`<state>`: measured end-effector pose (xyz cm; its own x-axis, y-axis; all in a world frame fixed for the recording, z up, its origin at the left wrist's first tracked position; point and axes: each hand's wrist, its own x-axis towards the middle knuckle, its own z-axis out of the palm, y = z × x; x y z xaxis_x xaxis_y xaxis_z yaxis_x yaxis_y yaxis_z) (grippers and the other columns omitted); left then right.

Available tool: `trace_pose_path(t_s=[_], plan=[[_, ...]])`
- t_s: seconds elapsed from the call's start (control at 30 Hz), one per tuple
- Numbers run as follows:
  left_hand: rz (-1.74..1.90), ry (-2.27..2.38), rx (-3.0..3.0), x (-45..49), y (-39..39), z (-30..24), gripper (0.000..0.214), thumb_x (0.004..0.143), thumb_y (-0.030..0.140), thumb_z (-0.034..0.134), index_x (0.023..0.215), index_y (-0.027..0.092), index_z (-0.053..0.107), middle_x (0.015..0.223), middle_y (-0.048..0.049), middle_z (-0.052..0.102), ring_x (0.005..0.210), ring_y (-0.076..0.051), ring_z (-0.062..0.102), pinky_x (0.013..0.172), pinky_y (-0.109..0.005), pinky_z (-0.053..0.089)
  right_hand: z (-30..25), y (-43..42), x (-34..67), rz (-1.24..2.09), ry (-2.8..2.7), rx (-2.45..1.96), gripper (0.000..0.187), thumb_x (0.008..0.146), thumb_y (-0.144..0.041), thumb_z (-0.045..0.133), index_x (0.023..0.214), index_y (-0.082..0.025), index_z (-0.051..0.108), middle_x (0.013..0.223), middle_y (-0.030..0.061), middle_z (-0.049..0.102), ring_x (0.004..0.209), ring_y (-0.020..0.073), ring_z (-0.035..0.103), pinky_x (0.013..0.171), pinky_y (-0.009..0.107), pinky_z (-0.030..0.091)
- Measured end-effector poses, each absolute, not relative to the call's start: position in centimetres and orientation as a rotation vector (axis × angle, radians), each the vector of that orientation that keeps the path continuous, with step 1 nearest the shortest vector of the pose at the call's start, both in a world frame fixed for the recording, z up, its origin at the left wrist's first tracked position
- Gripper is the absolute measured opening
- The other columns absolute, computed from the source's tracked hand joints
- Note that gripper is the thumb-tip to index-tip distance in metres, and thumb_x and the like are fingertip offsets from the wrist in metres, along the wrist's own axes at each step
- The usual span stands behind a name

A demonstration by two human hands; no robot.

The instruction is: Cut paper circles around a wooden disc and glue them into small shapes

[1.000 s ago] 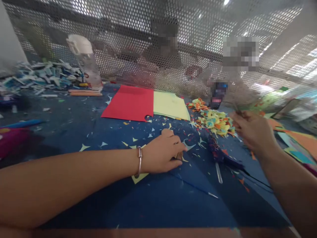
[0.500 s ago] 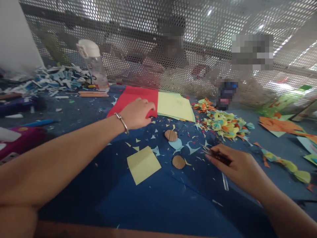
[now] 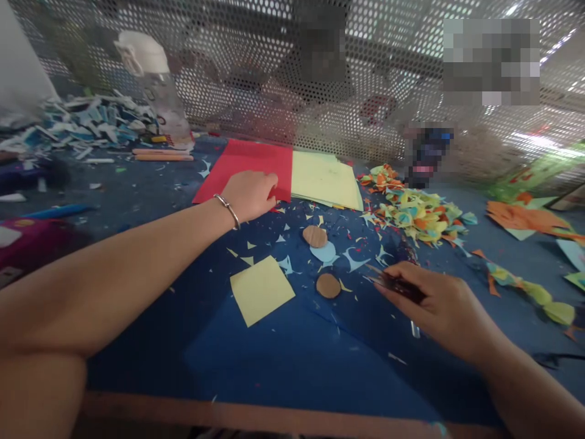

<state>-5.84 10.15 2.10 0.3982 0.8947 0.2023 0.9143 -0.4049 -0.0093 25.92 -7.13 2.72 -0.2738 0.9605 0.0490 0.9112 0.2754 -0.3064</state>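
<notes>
My left hand [image 3: 251, 194], with a metal bangle at the wrist, lies over the near edge of a red paper sheet [image 3: 260, 155]. Its fingers are curled down, closed on the sheet's near right corner; the fingertips are partly hidden. In my right hand [image 3: 434, 302] is a pair of dark-handled scissors [image 3: 397, 285], blades slightly parted and pointing left. Between the hands lie a wood-grained disc [image 3: 315, 236], partly over a light blue paper circle [image 3: 325, 252], and a brown disc [image 3: 328, 285]. Nearer me is a yellow paper square [image 3: 262, 291].
Pale yellow sheets [image 3: 324, 177] adjoin the red one. Beyond my right hand is a heap of coloured cuttings [image 3: 420, 213]. A bottle [image 3: 164, 97] and blue-white scraps [image 3: 95, 125] stand far left. A perforated metal screen [image 3: 256, 91] closes the back, with people behind it.
The view has tilted down a little, so things sit higher in the picture. My left hand stays at the red sheet, its fingers slightly more drawn in. My right hand still holds the scissors.
</notes>
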Motion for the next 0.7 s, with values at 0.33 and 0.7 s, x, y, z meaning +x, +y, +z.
trace_pose_path(t_s=[0.33,0.7], plan=[[-0.042,-1.514,-2.739,-9.0,11.6,3.6,0.077,0.079,0.065,0.059,0.139,0.017,0.054,0.142,-0.0154,0.057,0.13,-0.033,0.052,0.106,-0.04,0.04,2.7,-7.2,25.3,0.347,-2.293,-1.71,0.023,0.094,-0.041,0.054,0.09,-0.021,0.065,0.07,-0.0017,0.066,0.057,0.0124,0.056,0.054,0.023,0.042],[0.234,-1.44,-2.766,-9.5,11.7,5.1,0.06,0.085,0.054,0.052,0.132,0.018,0.063,0.127,-0.0146,0.069,0.115,-0.035,0.062,0.094,-0.04,0.043,2.5,-7.2,25.3,0.41,-2.281,-1.7,0.019,0.095,-0.037,0.053,0.089,-0.021,0.063,0.071,-0.002,0.063,0.057,0.0118,0.052,0.055,0.023,0.039]])
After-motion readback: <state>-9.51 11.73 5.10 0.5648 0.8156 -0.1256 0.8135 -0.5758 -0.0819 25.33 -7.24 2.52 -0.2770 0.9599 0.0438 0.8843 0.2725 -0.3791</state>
